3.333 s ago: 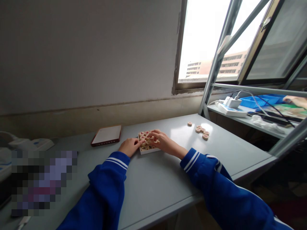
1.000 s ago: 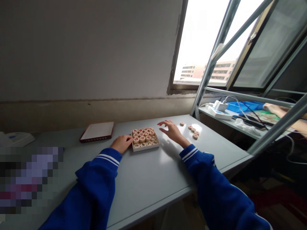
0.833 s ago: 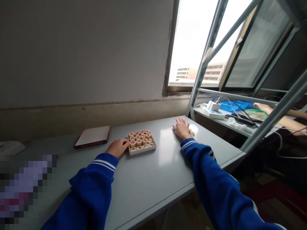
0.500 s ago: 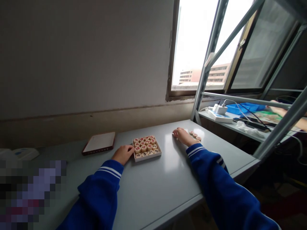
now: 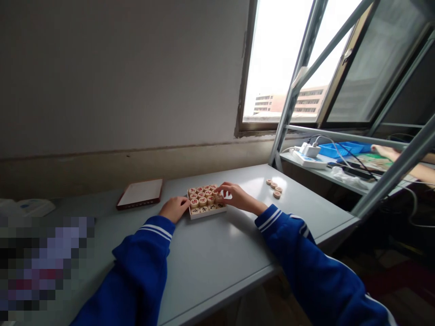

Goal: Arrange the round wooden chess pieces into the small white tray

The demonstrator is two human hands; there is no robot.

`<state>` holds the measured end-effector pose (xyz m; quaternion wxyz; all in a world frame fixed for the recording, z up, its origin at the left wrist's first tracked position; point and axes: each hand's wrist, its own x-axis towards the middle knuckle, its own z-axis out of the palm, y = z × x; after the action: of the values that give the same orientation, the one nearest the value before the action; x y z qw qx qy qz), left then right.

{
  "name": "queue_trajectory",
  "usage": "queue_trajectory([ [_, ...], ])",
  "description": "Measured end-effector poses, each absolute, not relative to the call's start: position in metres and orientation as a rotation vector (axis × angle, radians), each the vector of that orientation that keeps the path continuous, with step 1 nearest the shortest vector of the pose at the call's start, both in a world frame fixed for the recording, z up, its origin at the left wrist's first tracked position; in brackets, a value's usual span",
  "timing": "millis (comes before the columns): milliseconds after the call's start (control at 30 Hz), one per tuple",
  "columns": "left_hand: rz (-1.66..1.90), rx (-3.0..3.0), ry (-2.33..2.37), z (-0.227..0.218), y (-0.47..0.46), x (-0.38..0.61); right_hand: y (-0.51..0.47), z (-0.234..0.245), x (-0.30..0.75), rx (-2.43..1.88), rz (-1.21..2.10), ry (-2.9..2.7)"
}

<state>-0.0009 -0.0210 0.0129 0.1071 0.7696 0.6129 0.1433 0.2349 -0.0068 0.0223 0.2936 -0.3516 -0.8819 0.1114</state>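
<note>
On a grey table, a square tray of xiangqi pieces is being kept well back from the front edge, sides roughly parallel to it. Its left side is being touched by the loosely curled, empty left hand; the right hand is being extended over the pieces, any hold untellable. Loose pieces are lying to the right.

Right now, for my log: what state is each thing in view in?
Left hand: resting at the tray's left edge.
Right hand: fingers reaching over the tray's right side.
Tray: flat on the table, filled with pieces.
Chess pieces: in rows, face up.
Loose pieces: lying outside the tray.
Window: open.
</note>
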Motion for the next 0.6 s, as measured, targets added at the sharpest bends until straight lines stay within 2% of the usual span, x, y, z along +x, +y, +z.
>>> queue_trajectory([
  [233,0.421,2.280,1.812,0.012,-0.021,-0.002,-0.004,0.021,0.238,-0.941,0.381,-2.325],
  [300,0.415,2.271,1.810,0.012,-0.020,-0.002,-0.002,0.025,0.247,-1.008,0.289,-2.307],
  [467,0.404,2.260,1.821,0.013,-0.021,-0.001,0.013,0.025,0.301,-1.764,-0.299,-1.877],
  [533,0.393,2.266,1.826,0.013,-0.021,-0.001,0.021,0.018,0.326,-2.047,-0.259,-1.741],
  [600,0.387,2.273,1.828,0.014,-0.022,0.000,0.028,0.009,0.344,-2.156,-0.183,-1.708],
])
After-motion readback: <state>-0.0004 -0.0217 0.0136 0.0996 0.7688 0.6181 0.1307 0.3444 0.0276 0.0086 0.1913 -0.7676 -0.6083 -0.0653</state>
